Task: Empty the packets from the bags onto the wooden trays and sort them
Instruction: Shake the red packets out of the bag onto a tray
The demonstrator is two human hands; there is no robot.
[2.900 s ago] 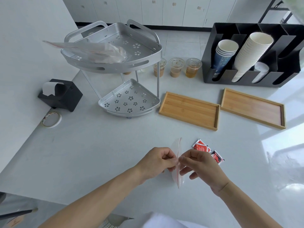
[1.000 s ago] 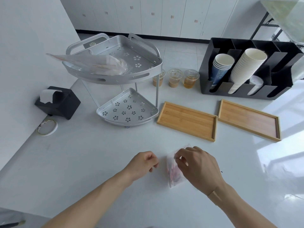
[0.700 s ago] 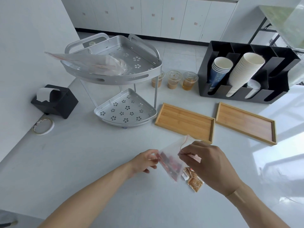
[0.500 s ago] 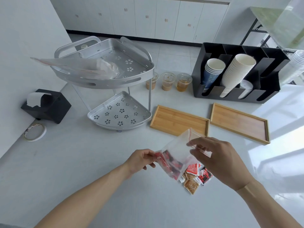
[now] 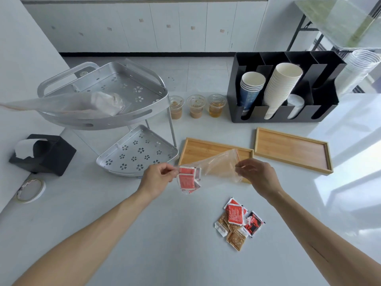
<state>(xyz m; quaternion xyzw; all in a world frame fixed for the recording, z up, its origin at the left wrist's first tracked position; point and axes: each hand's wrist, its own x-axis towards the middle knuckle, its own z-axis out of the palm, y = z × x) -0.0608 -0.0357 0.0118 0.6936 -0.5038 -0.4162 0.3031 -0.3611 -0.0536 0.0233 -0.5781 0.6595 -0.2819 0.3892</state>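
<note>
A clear zip bag (image 5: pixel 218 166) is stretched between my hands above the counter. My left hand (image 5: pixel 157 179) pinches its closed corner, where several red packets (image 5: pixel 187 180) bunch inside. My right hand (image 5: pixel 256 176) grips the open, red-lined mouth. A small heap of red, black and brown packets (image 5: pixel 237 222) lies loose on the counter below. Two wooden trays sit beyond, the left tray (image 5: pixel 198 147) partly behind the bag and the right tray (image 5: pixel 290 149) bare. A second clear bag (image 5: pixel 90 104) with packets rests on the rack's top shelf.
A two-tier metal corner rack (image 5: pixel 132 151) stands at the left. Three lidded drinks (image 5: pixel 195 106) line up behind the trays. A black cup holder (image 5: pixel 284 87) with paper cups is at the back right. A black napkin box (image 5: pixel 43 154) and a tape roll (image 5: pixel 31 189) sit far left.
The bag was lifted and pulled wide between my hands. Several packets dropped out onto the counter. The red packets left inside slid toward my left hand.
</note>
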